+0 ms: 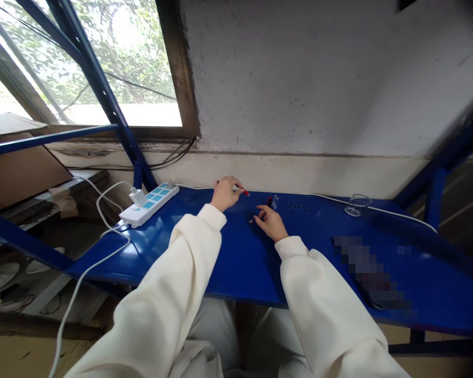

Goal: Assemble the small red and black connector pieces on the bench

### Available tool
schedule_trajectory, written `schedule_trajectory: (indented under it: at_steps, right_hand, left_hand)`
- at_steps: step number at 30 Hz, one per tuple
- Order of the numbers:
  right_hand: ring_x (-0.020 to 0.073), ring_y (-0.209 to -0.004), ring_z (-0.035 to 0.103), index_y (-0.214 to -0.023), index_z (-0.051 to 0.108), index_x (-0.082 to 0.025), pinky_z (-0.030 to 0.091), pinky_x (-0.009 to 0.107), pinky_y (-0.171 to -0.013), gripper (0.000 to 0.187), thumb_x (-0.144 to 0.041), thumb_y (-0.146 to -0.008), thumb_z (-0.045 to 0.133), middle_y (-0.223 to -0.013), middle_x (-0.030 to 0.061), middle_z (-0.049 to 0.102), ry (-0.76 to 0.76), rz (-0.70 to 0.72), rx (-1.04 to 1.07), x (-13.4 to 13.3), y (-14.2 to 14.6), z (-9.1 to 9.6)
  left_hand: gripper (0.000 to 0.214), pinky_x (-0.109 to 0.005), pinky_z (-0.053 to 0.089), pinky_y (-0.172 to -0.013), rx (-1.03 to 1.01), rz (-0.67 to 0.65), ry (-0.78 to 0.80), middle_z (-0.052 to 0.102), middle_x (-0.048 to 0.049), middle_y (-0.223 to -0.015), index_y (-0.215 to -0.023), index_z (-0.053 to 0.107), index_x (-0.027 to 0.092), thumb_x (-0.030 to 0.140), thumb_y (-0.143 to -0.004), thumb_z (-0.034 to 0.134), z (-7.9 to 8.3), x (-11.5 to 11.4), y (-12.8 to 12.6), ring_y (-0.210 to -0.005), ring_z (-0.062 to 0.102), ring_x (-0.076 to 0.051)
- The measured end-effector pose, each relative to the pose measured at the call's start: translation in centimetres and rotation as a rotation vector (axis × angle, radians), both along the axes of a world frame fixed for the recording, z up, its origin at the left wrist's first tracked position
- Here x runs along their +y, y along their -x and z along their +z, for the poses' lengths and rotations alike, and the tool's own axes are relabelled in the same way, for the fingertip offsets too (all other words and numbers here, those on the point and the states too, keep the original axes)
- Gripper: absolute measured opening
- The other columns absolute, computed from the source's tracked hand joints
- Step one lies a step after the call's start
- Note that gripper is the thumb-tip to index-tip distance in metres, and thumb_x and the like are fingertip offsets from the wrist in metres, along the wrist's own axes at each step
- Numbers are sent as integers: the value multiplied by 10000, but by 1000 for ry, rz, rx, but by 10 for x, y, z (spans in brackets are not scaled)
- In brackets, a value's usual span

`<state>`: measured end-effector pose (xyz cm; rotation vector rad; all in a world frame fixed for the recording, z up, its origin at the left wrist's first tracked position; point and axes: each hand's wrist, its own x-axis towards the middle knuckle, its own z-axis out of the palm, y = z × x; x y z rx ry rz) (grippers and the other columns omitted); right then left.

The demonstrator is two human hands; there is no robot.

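Observation:
My left hand [225, 194] is closed above the back of the blue table, its fingers pinching a small red-tipped piece [245, 192] whose kind is too small to tell. To its right and nearer me, my right hand [271, 222] hovers low over the tabletop with thumb and fingers drawn together. A tiny pale bit [251, 221] shows at those fingertips; I cannot make out what it is. Just behind the right hand stand a small red-and-black item [269, 201] and a clear piece [275, 201]. Several tiny parts [295, 206] lie in a group further right.
The blue table [236, 262] runs along the wall. On its left is a white power strip [152, 203] with a plug and trailing cable. A clear round container [353, 211] stands at the back right, near a white cord [402, 217]. A blurred-out dark object [370, 273] lies front right.

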<state>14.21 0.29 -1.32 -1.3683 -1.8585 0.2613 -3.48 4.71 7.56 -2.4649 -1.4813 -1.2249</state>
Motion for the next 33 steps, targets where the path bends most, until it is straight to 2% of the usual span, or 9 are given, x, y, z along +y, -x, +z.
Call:
schedule_trajectory:
  at_steps: [2,4,7,12,15,18,21,33]
  right_hand:
    - [109,-599,508,-1045,528,-167,391,222,-569,333,-289,-740,479,-735,9,572,7,-1,-8,1,-1,-2]
    - [110,-605,506,-1041,530,-173,390,222,-565,326,-289,-741,479,-735,6,567,16,2,-17,2,-1,-3]
    - [111,-613,505,-1040,532,-180,388,222,-567,319,-288,-745,475,-735,3,565,30,8,-33,3,-2,-5]
    - [109,-611,502,-1036,539,-181,384,224,-567,313,-282,-747,473,-732,3,568,54,16,-46,3,-1,-4]
    - [110,-610,499,-1034,542,-182,381,224,-560,313,-285,-746,475,-732,4,565,65,22,-44,5,-2,-6]
    - [109,-608,494,-1030,544,-182,376,220,-555,313,-292,-744,478,-732,5,564,70,26,-33,6,-2,-8]
    - [109,-610,493,-1024,545,-185,371,220,-557,309,-296,-743,479,-724,1,563,71,24,-32,8,-3,-10]
    - [107,-640,501,-1033,543,-185,378,219,-579,311,-298,-754,466,-748,0,568,98,15,-50,5,-2,-6]
  left_hand:
    - [44,-415,292,-816,102,-4,48,594,-57,-829,-642,621,195,190,-624,660,7,14,10,-904,492,-258]
    - [79,-431,295,-823,221,0,113,579,-67,-822,-576,612,183,163,-572,688,6,23,17,-905,478,-271]
    - [113,-451,292,-838,311,-11,167,551,-72,-778,-516,592,171,147,-535,701,-5,30,23,-879,468,-267]
    - [130,-476,266,-853,303,-17,178,518,-69,-714,-483,574,163,143,-526,695,-22,32,30,-850,451,-256]
    - [97,-468,262,-853,346,10,206,526,-75,-745,-516,582,159,143,-564,665,-21,30,32,-871,443,-254]
    - [12,-458,256,-851,478,35,255,544,-83,-862,-616,612,166,160,-625,618,-17,27,34,-926,423,-253]
    - [50,-449,255,-850,565,55,288,540,-83,-939,-695,621,169,184,-670,580,-12,24,34,-966,405,-252]
    - [76,-461,250,-844,594,67,294,537,-84,-947,-732,617,167,181,-690,555,-10,23,35,-978,408,-260]
